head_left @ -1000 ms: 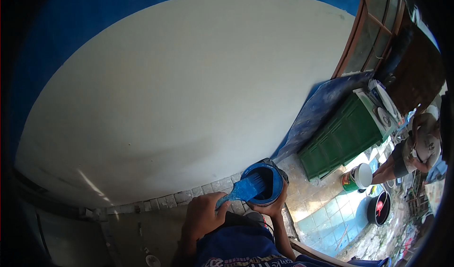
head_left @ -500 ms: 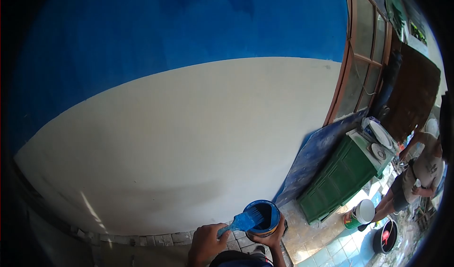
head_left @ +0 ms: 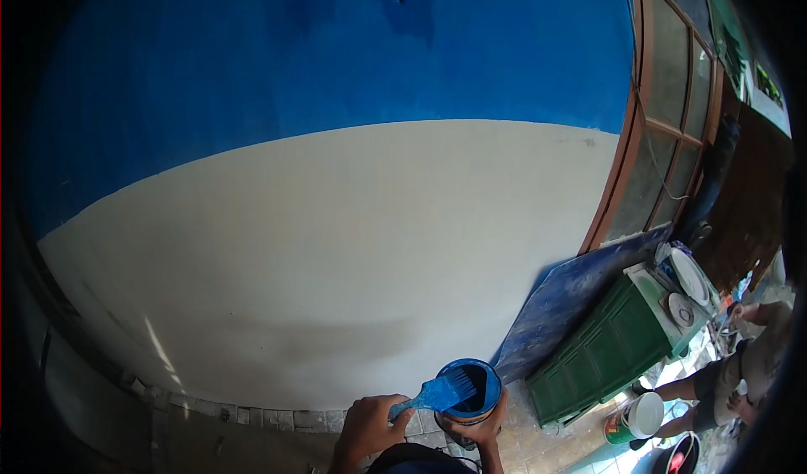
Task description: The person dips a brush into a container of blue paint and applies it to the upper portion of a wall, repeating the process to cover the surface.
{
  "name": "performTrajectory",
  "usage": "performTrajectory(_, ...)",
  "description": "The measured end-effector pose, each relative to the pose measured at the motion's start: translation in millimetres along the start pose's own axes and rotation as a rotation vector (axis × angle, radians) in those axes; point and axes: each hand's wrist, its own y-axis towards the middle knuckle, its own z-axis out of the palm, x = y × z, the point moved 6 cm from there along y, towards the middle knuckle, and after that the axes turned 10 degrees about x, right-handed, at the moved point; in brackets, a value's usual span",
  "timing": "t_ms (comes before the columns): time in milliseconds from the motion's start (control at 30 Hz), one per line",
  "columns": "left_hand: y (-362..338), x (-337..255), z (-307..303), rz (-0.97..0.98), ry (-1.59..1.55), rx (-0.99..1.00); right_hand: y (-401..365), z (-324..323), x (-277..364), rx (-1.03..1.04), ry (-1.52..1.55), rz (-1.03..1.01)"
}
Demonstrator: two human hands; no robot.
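At the bottom of the view, my left hand [head_left: 370,426] is closed around the handle of a paintbrush [head_left: 437,392] coated in blue. The brush lies tilted over the mouth of a paint can [head_left: 465,365], its bristles at the opening. The can's rim and inside are smeared with blue paint, and the paint level inside is hard to make out. My right hand [head_left: 483,428] grips the can from its right and underside. Ahead stands a wall with a blue upper part [head_left: 336,62] and an off-white lower part [head_left: 328,239]. Darker blue patches show near the top.
Right of the wall is a brown-framed window [head_left: 664,113]. Below it lean a blue-stained board [head_left: 572,297] and a green bin [head_left: 605,348] with items on top. A white bucket [head_left: 646,415] and a black tub [head_left: 672,455] stand near another person [head_left: 740,373] at far right.
The view has shifted, so the wall and window sit lower and the window further right. Both hands keep their holds on brush and can. The other person has bent or shifted position.
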Motion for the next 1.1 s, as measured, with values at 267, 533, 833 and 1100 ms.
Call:
performTrajectory(267,5.1,16.1,66.9,0.043,0.039,-0.180,4.3,-41.2,-25.1,0.045,0.054,-0.004)
performTrajectory(533,29.2,-45.5,58.3,-0.023,-0.083,0.150,-8.7,-76.7,-26.5,0.047,-0.037,0.026)
performTrajectory(833,35.8,-60.3,50.6,-0.026,-0.027,0.251,-11.3,-82.8,-22.7,-0.029,0.015,-0.006)
performTrajectory(1100,52.9,-54.7,62.6,-0.049,-0.058,0.311,-18.9,-100.8,-29.1,0.013,0.021,-0.003)
